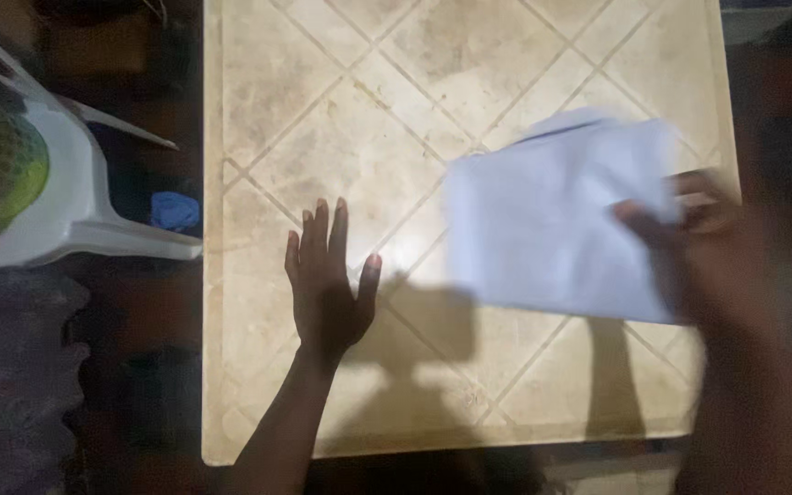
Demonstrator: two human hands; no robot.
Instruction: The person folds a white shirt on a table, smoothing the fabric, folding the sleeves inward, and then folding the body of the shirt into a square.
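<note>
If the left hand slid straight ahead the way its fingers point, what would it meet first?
Nothing, as far as this view shows. The left hand lies flat on the tiled table, fingers pointing at bare tiles up to the far edge. The white paper in the right hand lies off to the side.

left hand (pixel 325 291): bare, no ring, no glove
left fingers (pixel 338 225): 5 in view, slim, nails short and plain
left forearm (pixel 279 431): bare, no sleeve, no watch or band at the wrist
right hand (pixel 703 261): bare, heavily blurred, details not readable
right forearm (pixel 744 431): blurred, sleeve cannot be told
</note>
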